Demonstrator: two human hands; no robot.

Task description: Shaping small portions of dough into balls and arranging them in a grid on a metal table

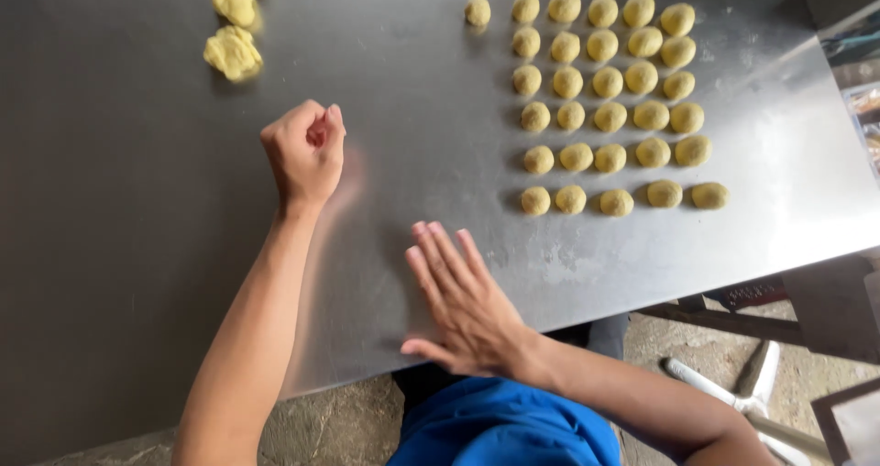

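Note:
My left hand (pixel 304 150) is curled into a fist above the steel table (pixel 137 246), with nothing visible in it. My right hand (pixel 463 301) lies flat, palm down, fingers together and stretched out on the table near its front edge; whether anything lies under the palm is hidden. Several small round yellow dough balls (pixel 607 90) sit in neat rows at the far right of the table, well beyond my right hand. Rough lumps of yellow dough (pixel 233 52) lie at the far left, beyond my left fist.
The table's front edge runs diagonally just below my right hand. A concrete floor shows under it, with a metal frame (pixel 733 324) and a white pipe-like piece (pixel 733 393) at the right. My blue clothing (pixel 500 425) fills the bottom centre.

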